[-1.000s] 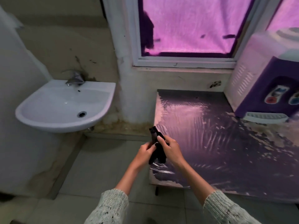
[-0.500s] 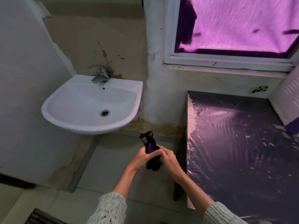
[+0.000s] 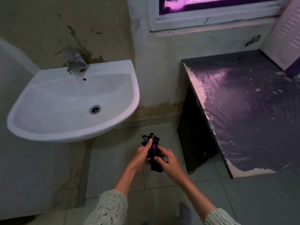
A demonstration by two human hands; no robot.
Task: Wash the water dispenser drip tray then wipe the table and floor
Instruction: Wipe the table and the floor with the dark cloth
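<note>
Both hands hold what seems a cloth (image 3: 153, 153), now nearer sink (image 3: 123, 82).

Sink (image 3: 113, 125) left; table (image 3: 253, 127) right; tap (image 3: 76, 64) behind

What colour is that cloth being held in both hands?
The cloth is black with purple patches, seen in the head view, the only one.

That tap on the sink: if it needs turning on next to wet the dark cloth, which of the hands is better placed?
Probably the left hand. It is on the side of the sink and tap, while the right hand, nearer the table, could keep holding the dark cloth. Both grip it now.
</note>
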